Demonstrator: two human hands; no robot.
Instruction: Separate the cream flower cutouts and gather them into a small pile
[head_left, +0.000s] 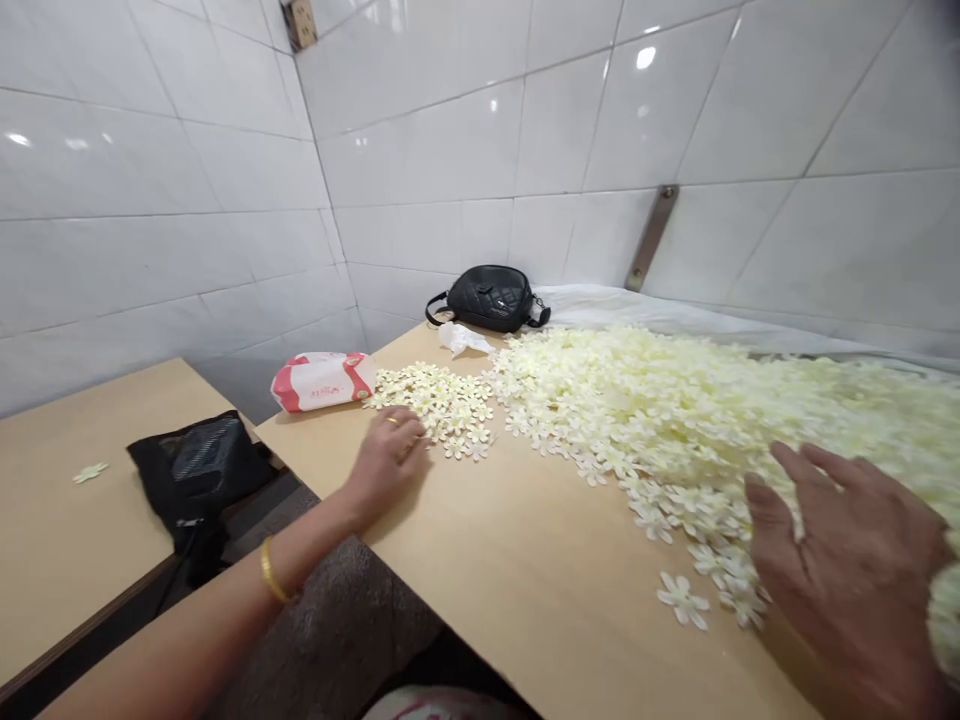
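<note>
My left hand (388, 462), with a gold ring on a finger and a gold bracelet (273, 570) on the forearm, rests at the near left edge of a small pile of pale artificial flowers (442, 395). Its fingers are curled inward, and whatever they may hold is hidden. At the right, my right hand (855, 560) is spread over the front edge of a much larger heap of pale yellow-white flowers (660, 400), nothing visible in its grasp. One loose flower (682, 600) lies on the table left of that hand.
On the wooden table (495, 560) are a red and white tissue pack (324, 382), a crumpled white tissue (463, 339) and a black handbag (491, 297). Across a gap, a second table (67, 540) bears a black bag (202, 465) and a single flower (91, 473). Tiled walls stand behind.
</note>
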